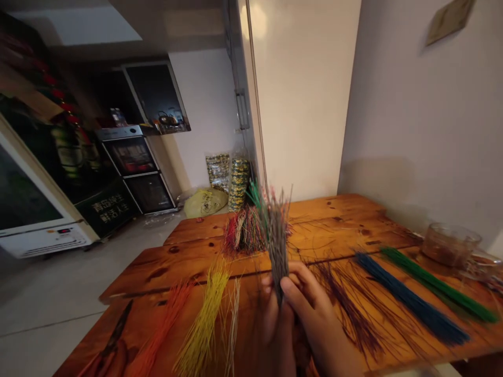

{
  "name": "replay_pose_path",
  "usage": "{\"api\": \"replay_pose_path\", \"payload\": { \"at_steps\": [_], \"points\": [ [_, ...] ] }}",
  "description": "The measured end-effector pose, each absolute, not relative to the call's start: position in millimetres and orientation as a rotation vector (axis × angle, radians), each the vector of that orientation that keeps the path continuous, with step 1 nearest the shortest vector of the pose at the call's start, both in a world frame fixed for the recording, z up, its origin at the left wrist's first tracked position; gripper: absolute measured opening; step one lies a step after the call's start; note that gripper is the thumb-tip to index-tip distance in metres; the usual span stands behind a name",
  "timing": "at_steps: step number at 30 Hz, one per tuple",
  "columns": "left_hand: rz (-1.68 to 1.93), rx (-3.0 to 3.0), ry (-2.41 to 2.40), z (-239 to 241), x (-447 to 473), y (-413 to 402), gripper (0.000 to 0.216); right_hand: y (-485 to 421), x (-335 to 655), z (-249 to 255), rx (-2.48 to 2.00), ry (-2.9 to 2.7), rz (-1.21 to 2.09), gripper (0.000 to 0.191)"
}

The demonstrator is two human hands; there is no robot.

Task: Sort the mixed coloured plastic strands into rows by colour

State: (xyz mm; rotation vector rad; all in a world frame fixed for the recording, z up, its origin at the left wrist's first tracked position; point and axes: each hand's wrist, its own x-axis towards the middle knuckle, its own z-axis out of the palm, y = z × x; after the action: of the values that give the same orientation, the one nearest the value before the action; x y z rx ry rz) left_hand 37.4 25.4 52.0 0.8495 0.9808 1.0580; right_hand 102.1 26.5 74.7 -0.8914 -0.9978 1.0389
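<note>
Across a knotty orange-brown wooden table (338, 225), set against a pale wall (408, 104) beside a tall white refrigerator (302, 94), two hands meet near the table's close edge, with tiled floor (58, 309) beyond its left side. The right hand (318, 319) and left hand (277, 340) are curled closed, their fingers (302, 285) pressed around an upright bundle of dark strands (277, 246). Flat yellow strands (202, 319) lie to the left, blue strands (412, 298) to the right, and a multicoloured bunch (243, 230) sits just behind, with bare wood around it.

Wooden table (334, 222), yellow strands (202, 319), blue strands (412, 298), green strands (438, 283), glass bowl (451, 244)
</note>
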Motion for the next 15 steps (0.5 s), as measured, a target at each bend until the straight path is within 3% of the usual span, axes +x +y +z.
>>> {"api": "replay_pose_path", "payload": {
  "at_steps": [6,15],
  "points": [
    [1.053,1.309,1.311,60.6,32.0,17.9,0.05,29.7,115.7,66.7,-1.014,-0.97,0.767,0.026],
    [0.973,1.395,1.232,62.6,39.9,21.0,0.049,29.6,128.6,65.8,-1.054,-0.952,0.692,0.022]
  ]
}}
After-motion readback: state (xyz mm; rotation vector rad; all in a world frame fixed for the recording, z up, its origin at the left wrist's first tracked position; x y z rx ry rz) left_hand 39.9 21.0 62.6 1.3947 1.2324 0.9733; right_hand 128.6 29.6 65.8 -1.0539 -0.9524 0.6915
